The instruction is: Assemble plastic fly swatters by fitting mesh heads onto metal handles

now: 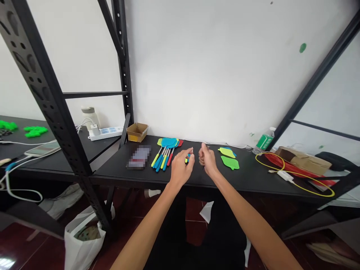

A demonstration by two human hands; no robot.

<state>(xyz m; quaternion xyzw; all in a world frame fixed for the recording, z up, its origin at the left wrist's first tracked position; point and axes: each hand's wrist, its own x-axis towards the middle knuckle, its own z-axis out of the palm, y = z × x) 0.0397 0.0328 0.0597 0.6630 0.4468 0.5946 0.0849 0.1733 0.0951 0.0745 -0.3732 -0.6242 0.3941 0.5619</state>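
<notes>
Over the middle of the black table, my left hand (182,165) is closed with its fingers curled toward the thumb. A small patch of blue and yellow shows between them; I cannot tell whether it is held or lies behind. My right hand (208,160) is a short way to the right, its fingers curled in and the thumb up; whatever they may hold is hidden. Left of my left hand lies a fanned pile of fly swatters (169,143) with blue, yellow and red handles. Right of my right hand are a yellow swatter head (226,152), a green one (230,162) and part of a blue one.
A small open cardboard box (137,132) stands at the back left, near a blurred-out item (140,156). At the right are a bottle (264,141), a yellow cable (309,179) and red packaging (298,170). Black shelf posts (53,97) rise beside the table.
</notes>
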